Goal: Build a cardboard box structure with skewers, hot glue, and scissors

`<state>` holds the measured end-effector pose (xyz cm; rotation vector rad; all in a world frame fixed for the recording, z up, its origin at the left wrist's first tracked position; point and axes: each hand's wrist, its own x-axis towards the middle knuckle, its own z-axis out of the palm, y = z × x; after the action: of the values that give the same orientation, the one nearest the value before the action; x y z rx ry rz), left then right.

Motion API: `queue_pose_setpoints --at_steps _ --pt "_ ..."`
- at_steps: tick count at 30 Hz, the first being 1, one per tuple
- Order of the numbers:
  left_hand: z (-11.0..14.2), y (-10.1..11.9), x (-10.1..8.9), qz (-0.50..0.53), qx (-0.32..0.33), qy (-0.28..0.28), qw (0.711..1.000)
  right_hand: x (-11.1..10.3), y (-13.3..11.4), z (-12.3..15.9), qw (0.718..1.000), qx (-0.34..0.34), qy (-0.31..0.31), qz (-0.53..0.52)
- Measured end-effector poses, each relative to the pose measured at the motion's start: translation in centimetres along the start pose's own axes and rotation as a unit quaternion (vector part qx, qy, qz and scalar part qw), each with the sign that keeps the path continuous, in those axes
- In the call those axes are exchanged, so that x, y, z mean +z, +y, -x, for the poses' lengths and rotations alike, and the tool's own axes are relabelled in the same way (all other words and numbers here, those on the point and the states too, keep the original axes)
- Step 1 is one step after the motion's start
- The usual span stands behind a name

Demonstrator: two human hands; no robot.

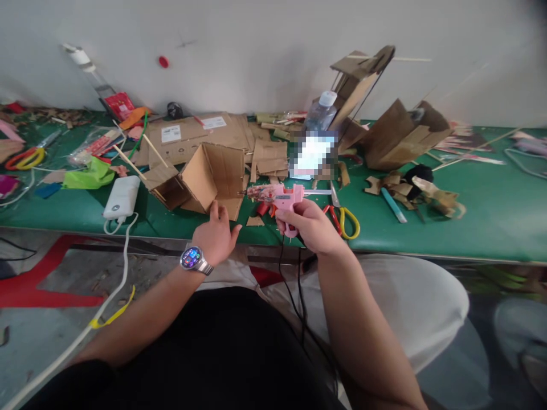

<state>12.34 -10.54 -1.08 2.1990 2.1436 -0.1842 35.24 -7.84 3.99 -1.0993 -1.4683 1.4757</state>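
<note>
My right hand (314,225) is wrapped round the handle of a pink hot glue gun (288,197). Its nozzle end, crusted with dried residue, points left, and a clear glue stick (318,192) sticks out of its back. My left hand (216,236), wearing a smartwatch (194,259), reaches to the front of an open cardboard box structure (199,176). Its fingertips touch or nearly touch the lower edge, with the thumb spread away. Thin wooden sticks (156,151) rise from the structure's left part. Whether the fingers press on the cardboard, I cannot tell.
Red-and-yellow scissors (348,221) lie just right of the glue gun. Behind stand a lit, pixelated screen (314,154) and a plastic bottle (321,114). A white power bank (122,196) with its cable sits left. Cardboard models (404,136) and scraps (436,196) occupy the right side.
</note>
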Motion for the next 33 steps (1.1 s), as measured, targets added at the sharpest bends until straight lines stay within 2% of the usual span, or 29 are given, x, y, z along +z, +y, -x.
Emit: queue_pose_setpoints --at_steps 6,15,19,27,33 --pt "-0.4 -0.1 -0.4 0.000 -0.006 0.001 1.000 -0.1 0.0 0.1 1.000 0.007 0.007 0.007" --pt "2.5 -1.3 0.9 0.045 0.058 0.026 0.997 -0.1 0.0 0.0 1.000 0.002 0.000 0.009" --pt "2.8 -1.9 1.1 0.051 0.037 0.038 0.997 0.0 0.1 0.0 1.000 0.005 -0.003 0.010" --pt "1.2 -1.6 0.2 0.029 0.016 0.004 0.999 0.2 0.1 0.0 1.000 0.023 0.003 -0.006" --pt "1.7 -1.7 1.3 0.060 0.020 0.045 0.997 0.1 0.2 -0.1 1.000 0.014 -0.001 0.007"
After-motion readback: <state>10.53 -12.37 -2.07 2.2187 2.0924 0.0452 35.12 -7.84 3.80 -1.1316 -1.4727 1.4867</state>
